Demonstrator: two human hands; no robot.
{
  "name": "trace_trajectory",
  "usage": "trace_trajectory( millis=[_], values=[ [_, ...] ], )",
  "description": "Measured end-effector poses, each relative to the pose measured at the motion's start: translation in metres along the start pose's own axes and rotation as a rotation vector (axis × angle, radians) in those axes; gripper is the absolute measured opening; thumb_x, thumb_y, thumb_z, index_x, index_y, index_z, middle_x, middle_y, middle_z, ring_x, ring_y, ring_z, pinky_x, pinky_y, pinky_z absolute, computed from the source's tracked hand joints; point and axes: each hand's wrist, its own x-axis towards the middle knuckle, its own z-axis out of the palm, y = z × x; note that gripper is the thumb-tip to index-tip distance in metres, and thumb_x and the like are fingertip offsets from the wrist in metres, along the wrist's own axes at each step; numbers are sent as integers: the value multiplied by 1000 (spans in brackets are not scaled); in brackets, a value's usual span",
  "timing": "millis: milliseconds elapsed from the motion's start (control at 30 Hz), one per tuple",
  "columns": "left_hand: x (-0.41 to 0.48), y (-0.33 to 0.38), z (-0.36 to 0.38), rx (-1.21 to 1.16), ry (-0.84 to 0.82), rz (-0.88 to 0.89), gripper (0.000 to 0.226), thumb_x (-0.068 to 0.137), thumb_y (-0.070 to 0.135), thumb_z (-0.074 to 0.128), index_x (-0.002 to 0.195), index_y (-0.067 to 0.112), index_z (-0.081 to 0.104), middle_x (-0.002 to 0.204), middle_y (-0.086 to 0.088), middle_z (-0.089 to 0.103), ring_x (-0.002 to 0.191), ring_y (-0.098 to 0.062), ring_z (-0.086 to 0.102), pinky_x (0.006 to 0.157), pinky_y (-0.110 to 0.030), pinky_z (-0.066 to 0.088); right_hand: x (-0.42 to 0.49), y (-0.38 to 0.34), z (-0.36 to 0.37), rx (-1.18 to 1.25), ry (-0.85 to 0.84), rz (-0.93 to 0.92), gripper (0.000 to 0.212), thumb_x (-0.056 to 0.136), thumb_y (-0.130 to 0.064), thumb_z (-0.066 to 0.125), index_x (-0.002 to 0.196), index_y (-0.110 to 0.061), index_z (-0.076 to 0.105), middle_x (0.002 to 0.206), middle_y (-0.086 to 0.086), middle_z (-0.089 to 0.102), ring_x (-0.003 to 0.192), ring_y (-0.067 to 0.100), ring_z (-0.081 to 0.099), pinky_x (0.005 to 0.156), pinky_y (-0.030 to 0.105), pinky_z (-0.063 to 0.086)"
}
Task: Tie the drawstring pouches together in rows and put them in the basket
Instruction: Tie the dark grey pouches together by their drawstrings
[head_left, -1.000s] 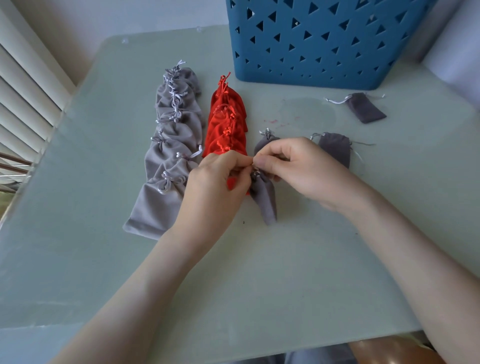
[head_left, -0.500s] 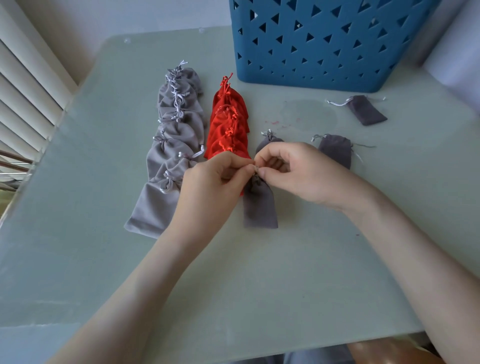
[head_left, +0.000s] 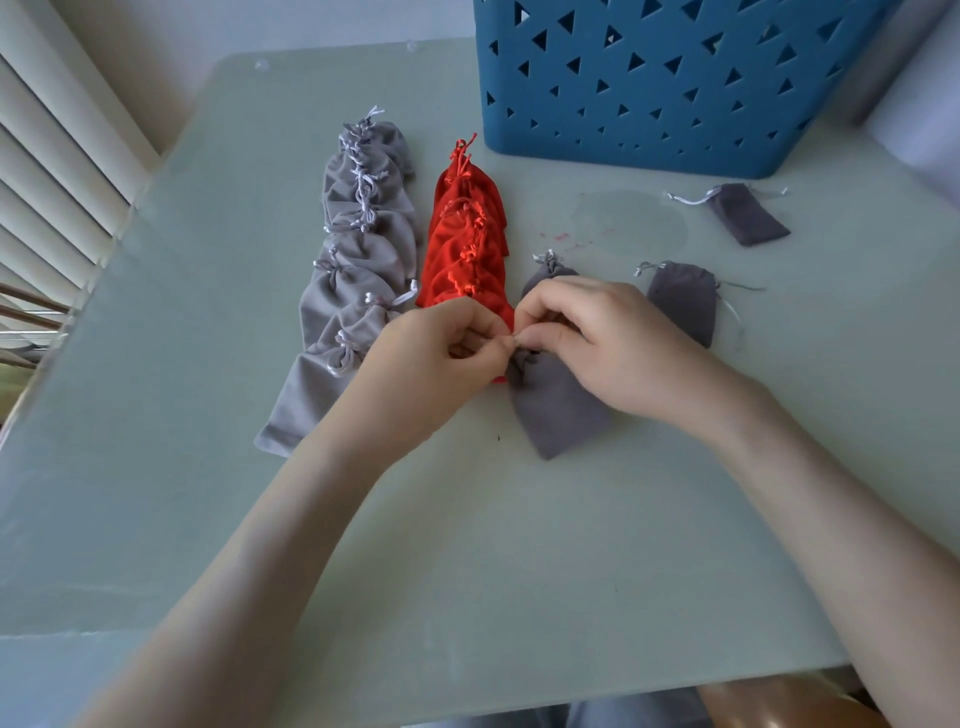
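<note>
Both forearms are bare, coming in from the bottom corners and angling toward each other, so the hands meet in the middle over the tabletop (head_left: 467, 545). The left hand (head_left: 431, 364) is knuckles-up with fingers curled in, thumb and forefinger tips pinched at its right edge. The right hand (head_left: 602, 343) pretty much mirrors it: back of the hand up, fingers (head_left: 550, 317) bent under, tips pressed right up against the left one's. Both are pinching the top of the dark grey pouch (head_left: 561, 415). The right wrist sits a bit farther out than the left.
</note>
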Motion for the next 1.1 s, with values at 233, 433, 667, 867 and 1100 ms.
trace_trajectory(
  millis=[233, 433, 667, 867, 1100],
  values=[
    [-2, 1, 8, 137, 102, 133, 8, 83, 11, 62, 81, 19, 62, 68, 12, 57, 60, 3, 51, 61, -6, 36, 1, -2, 1, 4, -9, 73, 16, 92, -11, 57, 82, -23, 55, 79, -15, 54, 80, 0, 47, 71, 10, 36],
    [1, -5, 20, 327, 289, 370, 4, 78, 7, 57, 81, 4, 58, 74, 4, 52, 72, -16, 47, 63, -20, 34, 0, -4, 4, 111, 42, 162, 17, 93, -19, 59, 78, -27, 56, 70, -17, 58, 66, -10, 50, 64, 9, 37],
    [-2, 0, 15, 198, 310, 358, 3, 84, 14, 56, 84, 12, 55, 76, 19, 50, 75, -9, 46, 67, -14, 34, 0, -6, -4, 436, -35, 173, 16, 93, -11, 58, 84, -24, 62, 80, -7, 65, 75, 2, 58, 76, 20, 47],
    [-4, 4, 12, -248, 77, 125, 5, 83, 23, 56, 80, 19, 57, 66, 15, 58, 64, -2, 54, 64, -18, 45, -2, -3, -12, 415, -77, 145, 22, 90, -6, 61, 79, -24, 63, 75, -13, 62, 73, -1, 55, 74, 15, 45],
    [1, 0, 7, -400, -78, 2, 7, 77, 21, 59, 78, 14, 60, 73, -7, 58, 72, -15, 52, 73, -31, 44, -3, -2, -11, 328, -51, 180, 18, 87, -12, 65, 74, -24, 65, 73, -9, 67, 72, 1, 58, 75, 22, 46]
  ],
)
